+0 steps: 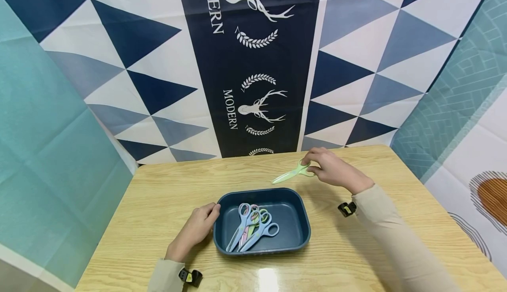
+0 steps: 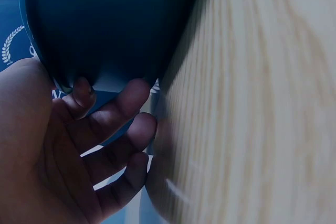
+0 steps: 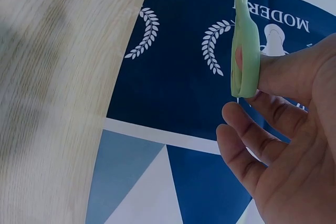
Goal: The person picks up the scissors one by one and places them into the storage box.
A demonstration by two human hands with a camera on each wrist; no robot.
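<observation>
In the head view my right hand point(image 1: 328, 167) pinches a pair of pale green scissors point(image 1: 289, 176) by the handle loops, above the table behind the tray. Their blades point left. The right wrist view shows the green handles point(image 3: 245, 56) edge-on, with the thumb and index finger at the loops and the other fingers loosely bent. A dark blue tray point(image 1: 291, 221) stands in front, its upper left corner gripped by my left hand point(image 1: 198, 224). In the left wrist view, the thumb goes over the rim and fingertips touch the outer wall. Several scissors point(image 1: 259, 232), blue, pink and green, overlap inside the tray's left half.
The tray stands on a wood-grain table point(image 1: 166, 199). Close behind its far edge hangs a patterned cloth backdrop point(image 1: 261, 72), with teal cloth point(image 1: 51, 142) at the left. A black wrist device point(image 1: 347, 208) sits by the right sleeve, another point(image 1: 191, 277) by the left.
</observation>
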